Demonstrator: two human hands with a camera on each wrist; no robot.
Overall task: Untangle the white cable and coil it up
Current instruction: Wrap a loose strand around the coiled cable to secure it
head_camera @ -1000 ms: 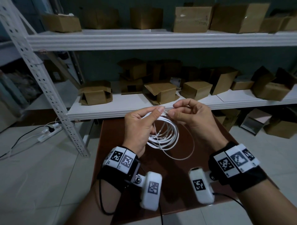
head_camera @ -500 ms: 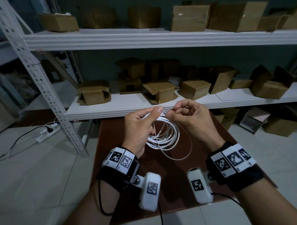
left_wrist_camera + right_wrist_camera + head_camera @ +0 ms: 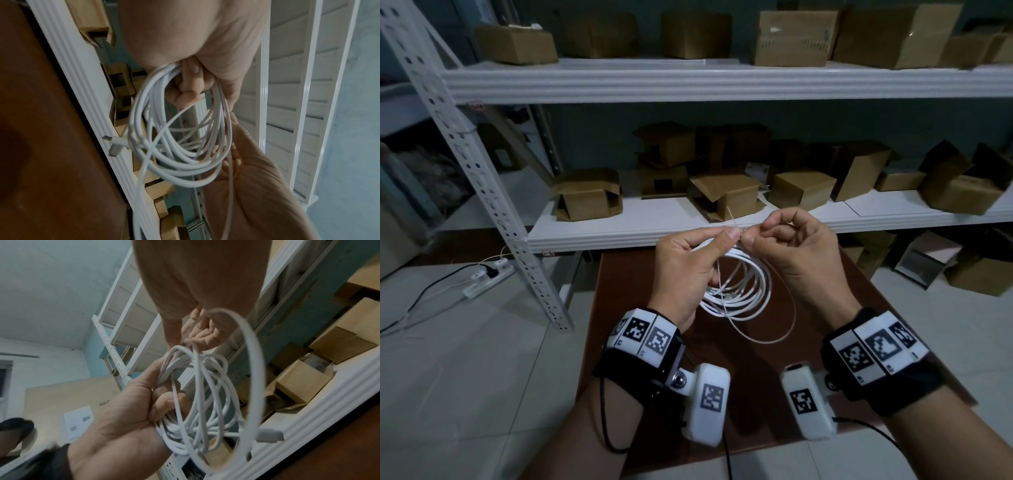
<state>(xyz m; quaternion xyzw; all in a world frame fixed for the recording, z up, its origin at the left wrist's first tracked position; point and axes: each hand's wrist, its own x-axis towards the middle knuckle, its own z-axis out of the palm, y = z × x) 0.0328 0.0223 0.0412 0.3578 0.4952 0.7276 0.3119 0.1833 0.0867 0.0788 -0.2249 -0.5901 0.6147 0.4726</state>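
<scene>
The white cable (image 3: 748, 291) hangs as a loose coil of several loops above the brown table (image 3: 633, 346). My left hand (image 3: 726, 241) grips the coil's top, fingers curled round the bundled strands (image 3: 164, 78). My right hand (image 3: 751, 240) pinches a strand right beside the left thumb. One wider loop (image 3: 777, 337) sags below the coil. A thin white end (image 3: 730, 214) sticks up above the pinch. Two white connectors (image 3: 117, 143) poke out of the coil's side; one connector (image 3: 269, 434) shows in the right wrist view.
A white metal shelf (image 3: 619, 236) with several cardboard boxes (image 3: 587, 193) stands just beyond the table. Its perforated upright (image 3: 482, 178) slants down at the left. A power strip (image 3: 489, 277) with black cords lies on the tiled floor at the left.
Both hands have stayed together at the top of the coil. The right fingers have closed in against the left thumb, and the thin end now stands up above them.
</scene>
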